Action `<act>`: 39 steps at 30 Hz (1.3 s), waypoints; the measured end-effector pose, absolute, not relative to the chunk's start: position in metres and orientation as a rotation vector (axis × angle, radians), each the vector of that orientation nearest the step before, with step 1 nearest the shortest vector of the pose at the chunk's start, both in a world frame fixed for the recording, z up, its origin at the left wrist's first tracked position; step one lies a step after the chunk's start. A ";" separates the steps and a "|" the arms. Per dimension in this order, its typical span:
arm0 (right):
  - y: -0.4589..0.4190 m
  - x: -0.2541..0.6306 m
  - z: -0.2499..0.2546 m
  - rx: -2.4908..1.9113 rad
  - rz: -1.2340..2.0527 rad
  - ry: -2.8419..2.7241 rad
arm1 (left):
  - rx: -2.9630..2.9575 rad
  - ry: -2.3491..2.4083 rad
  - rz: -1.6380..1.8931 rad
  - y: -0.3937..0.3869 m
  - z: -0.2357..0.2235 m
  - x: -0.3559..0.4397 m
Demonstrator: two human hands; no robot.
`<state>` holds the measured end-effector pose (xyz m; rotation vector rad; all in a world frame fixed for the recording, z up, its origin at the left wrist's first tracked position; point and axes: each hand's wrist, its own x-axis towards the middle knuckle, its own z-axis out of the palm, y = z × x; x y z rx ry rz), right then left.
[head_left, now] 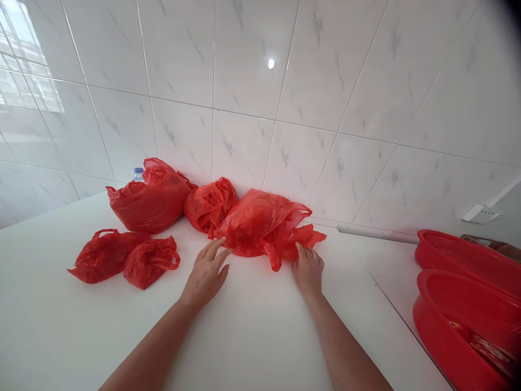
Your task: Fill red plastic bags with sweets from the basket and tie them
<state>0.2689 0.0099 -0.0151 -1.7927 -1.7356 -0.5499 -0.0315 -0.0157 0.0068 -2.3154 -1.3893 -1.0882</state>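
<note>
A filled red plastic bag (254,220) lies on the white table (240,331) against the tiled wall. My left hand (207,274) is at its left front edge, fingers apart and stretched toward it, holding nothing. On the other side, my right hand (308,267) has its fingers curled at the bag's loose right end, seemingly gripping the plastic; the fingertips are partly hidden. A rounder red bag (211,203) sits just left of this one. What the bags contain cannot be made out.
Farther left stands a large red bag (150,201), with a blue-capped bottle (138,174) behind it. Two small red bags, one on the left (108,255) and one beside it (148,260), lie in front. Red plastic baskets (431,293) stand at the right; a wall socket (481,214) is above them.
</note>
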 end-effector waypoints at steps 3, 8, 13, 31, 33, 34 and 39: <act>0.005 0.269 -0.015 -1.842 -0.507 -1.775 | -2.569 -1.275 -1.010 -0.020 0.002 -0.016; -0.013 0.258 -0.014 -1.833 -0.462 -1.822 | -2.926 -1.283 -0.951 -0.030 0.000 -0.004; -0.051 0.227 -0.016 -1.655 -0.344 -2.043 | -3.036 -1.218 -1.116 -0.043 0.010 0.004; -0.073 0.230 -0.003 -1.750 -0.083 -2.080 | -2.675 -2.041 -2.507 -0.035 0.013 0.003; -0.071 0.236 -0.004 -1.808 -0.070 -2.004 | -2.651 -2.040 -2.655 -0.035 0.014 0.004; -0.071 0.237 -0.004 -1.816 -0.057 -1.967 | -2.636 -2.043 -2.715 -0.035 0.014 0.005; -0.071 0.234 0.001 -1.659 -0.210 -1.808 | -2.753 -1.920 -2.904 -0.039 0.018 0.005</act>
